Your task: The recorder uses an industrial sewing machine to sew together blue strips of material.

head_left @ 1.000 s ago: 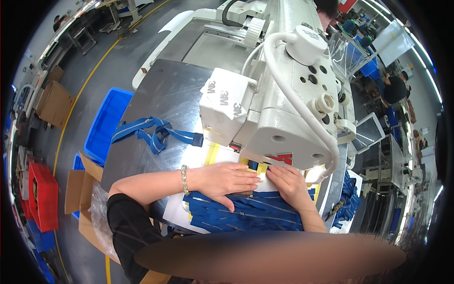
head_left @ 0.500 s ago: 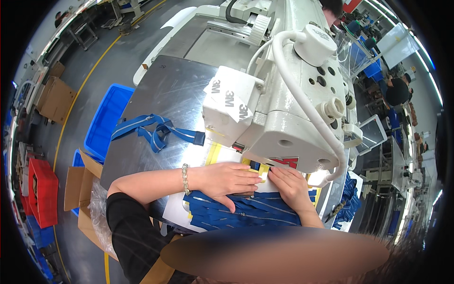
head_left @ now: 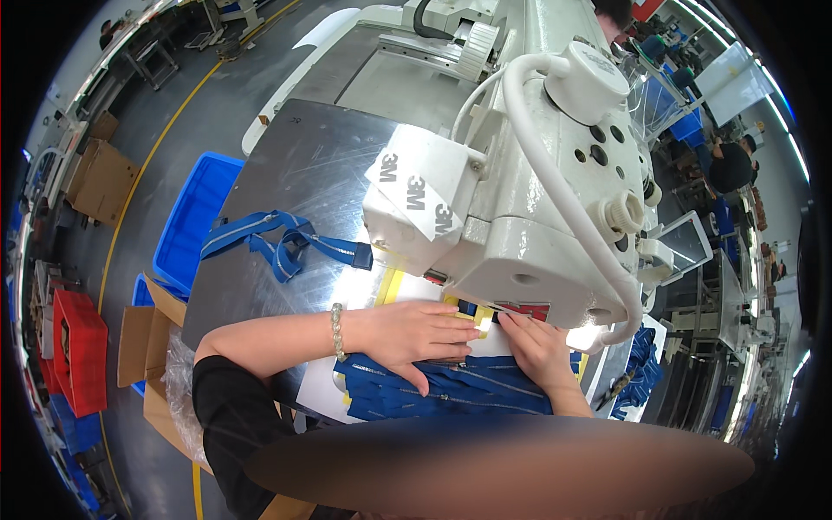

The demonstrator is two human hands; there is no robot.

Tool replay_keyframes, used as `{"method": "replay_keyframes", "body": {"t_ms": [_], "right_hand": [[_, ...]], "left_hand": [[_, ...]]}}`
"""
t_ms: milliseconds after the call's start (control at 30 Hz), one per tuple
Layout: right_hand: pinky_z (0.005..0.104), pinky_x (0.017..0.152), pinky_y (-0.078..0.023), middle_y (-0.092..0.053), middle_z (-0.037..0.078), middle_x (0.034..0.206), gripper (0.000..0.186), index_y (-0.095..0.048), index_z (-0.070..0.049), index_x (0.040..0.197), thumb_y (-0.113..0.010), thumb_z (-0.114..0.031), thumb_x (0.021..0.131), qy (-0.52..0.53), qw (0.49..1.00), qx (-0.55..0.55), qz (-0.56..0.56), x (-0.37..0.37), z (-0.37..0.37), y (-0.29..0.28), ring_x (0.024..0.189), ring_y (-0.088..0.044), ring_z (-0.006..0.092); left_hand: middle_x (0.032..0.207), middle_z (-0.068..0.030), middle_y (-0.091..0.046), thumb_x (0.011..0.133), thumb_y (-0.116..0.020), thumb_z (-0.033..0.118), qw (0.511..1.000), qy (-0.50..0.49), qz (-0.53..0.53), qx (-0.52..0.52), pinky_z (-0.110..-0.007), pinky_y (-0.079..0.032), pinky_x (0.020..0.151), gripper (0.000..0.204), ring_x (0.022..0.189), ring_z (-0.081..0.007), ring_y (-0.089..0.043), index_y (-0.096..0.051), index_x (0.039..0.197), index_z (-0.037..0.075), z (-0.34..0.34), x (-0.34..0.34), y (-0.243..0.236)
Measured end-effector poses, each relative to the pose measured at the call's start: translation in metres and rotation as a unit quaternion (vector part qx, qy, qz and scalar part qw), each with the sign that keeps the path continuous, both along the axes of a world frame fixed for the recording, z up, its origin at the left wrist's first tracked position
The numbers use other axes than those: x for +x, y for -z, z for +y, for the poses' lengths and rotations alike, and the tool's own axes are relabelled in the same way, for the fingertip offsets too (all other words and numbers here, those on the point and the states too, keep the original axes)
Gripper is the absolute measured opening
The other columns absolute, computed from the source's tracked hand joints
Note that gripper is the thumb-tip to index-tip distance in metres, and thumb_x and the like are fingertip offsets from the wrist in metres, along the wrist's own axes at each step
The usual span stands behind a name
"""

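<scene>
Lying flat, your left hand (head_left: 414, 333) grips nothing; right hand (head_left: 536, 348), cannot tell. Zippers (head_left: 485, 392), six o'clock, seem limp, light: pinch edges.

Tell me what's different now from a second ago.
The right hand has edged slightly right, away from the left hand. The machine sits further right in view, probably because the camera moved. Nothing was visibly grabbed or released. The left hand's flat pose and the blue strips look unchanged.
</scene>
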State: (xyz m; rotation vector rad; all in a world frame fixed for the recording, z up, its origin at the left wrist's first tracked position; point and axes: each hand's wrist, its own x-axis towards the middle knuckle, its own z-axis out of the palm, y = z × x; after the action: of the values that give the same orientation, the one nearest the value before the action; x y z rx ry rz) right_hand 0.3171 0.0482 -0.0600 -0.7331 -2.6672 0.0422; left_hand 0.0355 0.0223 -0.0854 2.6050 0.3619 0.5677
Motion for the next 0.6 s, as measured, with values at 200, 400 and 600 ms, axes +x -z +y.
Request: {"method": "replay_keyframes", "body": {"t_ms": [200, 400, 600], "right_hand": [[0.0344, 0.079, -0.049, -0.069, 0.003, 0.096, 0.040, -0.070, -0.012, 0.110, -0.069, -0.004, 0.070, 0.040, 0.997, -0.060, 0.002, 0.0027, -0.0019, 0.0020, 0.079, -0.067, 0.0182], [0.0345, 0.084, -0.048, -0.070, 0.002, 0.096, 0.039, -0.070, -0.014, 0.109, -0.069, -0.004, 0.071, 0.024, 0.998, -0.055, 0.017, 0.0042, 0.0016, 0.0068, 0.083, -0.068, 0.0186], [0.0339, 0.085, -0.048, -0.071, 0.003, 0.095, 0.036, -0.071, -0.012, 0.107, -0.069, -0.003, 0.072, 0.019, 0.999, -0.044, -0.006, 0.0072, 0.0003, 0.0080, 0.087, -0.068, 0.0194]], "left_hand": [[0.147, -0.0199, -0.036, 0.079, -0.050, 0.069, 1.000, 0.001, 0.010, 0.014, -0.041, -0.034, 0.105, 0.088, 0.137, -0.0313, -0.035, -0.046, 0.134, 0.000, -0.0004, -0.0021, 0.0023], [0.145, -0.0196, -0.039, 0.081, -0.050, 0.067, 1.000, 0.002, 0.009, -0.020, -0.043, -0.026, 0.113, 0.084, 0.137, -0.0294, -0.035, -0.049, 0.131, 0.000, 0.0000, -0.0016, 0.0007], [0.145, -0.0189, -0.039, 0.082, -0.047, 0.068, 1.000, 0.003, 0.007, -0.021, -0.044, -0.028, 0.112, 0.084, 0.137, -0.0292, -0.036, -0.049, 0.131, 0.000, 0.0000, -0.0015, -0.0003]]}}
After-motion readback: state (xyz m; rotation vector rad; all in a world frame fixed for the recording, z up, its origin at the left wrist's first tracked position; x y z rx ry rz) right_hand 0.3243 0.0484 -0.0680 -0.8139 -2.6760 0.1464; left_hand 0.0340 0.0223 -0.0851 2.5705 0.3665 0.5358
